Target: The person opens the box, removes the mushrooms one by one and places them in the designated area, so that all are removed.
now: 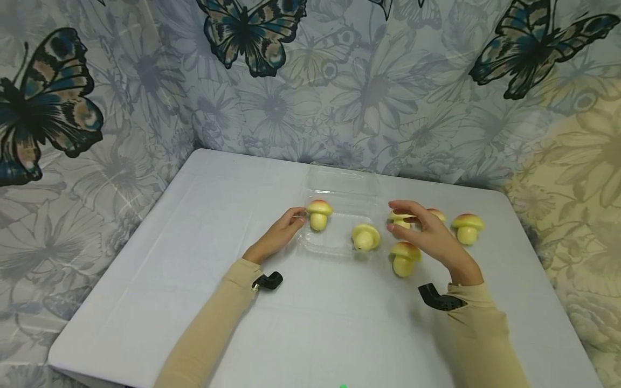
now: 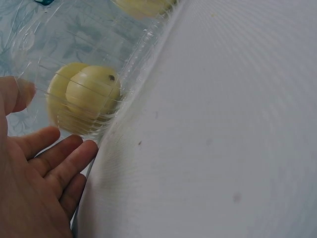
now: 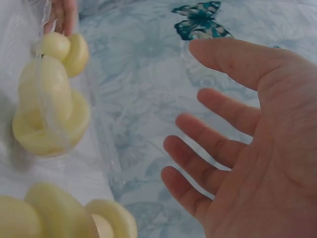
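Observation:
A clear plastic container [image 1: 335, 229] with its lid [image 1: 343, 180] folded back stands on the table. Inside it are two yellow toy mushrooms with reddish caps: one upright mushroom [image 1: 318, 215] at the left, another mushroom [image 1: 366, 238] tipped over at the front right. My left hand [image 1: 283, 229] is at the container's left side, fingers extended and fingertips right at the ridged wall; a mushroom [image 2: 94, 91] shows through the plastic. Over the loose mushrooms right of the container, my right hand [image 1: 427, 233] hovers with fingers spread and nothing in it.
Several more mushrooms are outside the container: a front mushroom [image 1: 404, 260], a far-right mushroom [image 1: 468, 228] and others partly hidden behind the right hand. The white table [image 1: 194, 226] meets butterfly-patterned cloth [image 1: 281, 108] at the back and sides.

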Available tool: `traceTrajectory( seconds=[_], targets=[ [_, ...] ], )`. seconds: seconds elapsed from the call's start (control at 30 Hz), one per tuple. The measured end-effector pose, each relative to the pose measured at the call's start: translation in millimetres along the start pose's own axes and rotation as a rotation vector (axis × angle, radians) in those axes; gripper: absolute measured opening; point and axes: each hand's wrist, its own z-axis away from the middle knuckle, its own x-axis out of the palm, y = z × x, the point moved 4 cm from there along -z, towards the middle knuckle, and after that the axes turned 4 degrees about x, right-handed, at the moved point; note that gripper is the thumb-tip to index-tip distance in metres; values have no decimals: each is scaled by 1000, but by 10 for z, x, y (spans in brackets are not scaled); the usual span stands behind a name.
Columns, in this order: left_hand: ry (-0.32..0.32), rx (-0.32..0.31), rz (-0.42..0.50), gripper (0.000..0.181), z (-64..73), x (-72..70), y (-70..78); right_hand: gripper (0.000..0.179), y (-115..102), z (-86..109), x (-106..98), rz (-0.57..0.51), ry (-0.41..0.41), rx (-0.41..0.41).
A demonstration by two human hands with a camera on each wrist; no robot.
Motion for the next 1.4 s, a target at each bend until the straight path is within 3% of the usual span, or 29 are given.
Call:
traceTrajectory(
  seconds=[0.33,1.4],
  targets=[
    [1,1,-14,54,7,-3,17,52,-53,-43,9,-9,-7,11],
    [0,-5,-5,53,27,-3,55,49,-72,-281,194,-39,-16,-67]
  ],
)
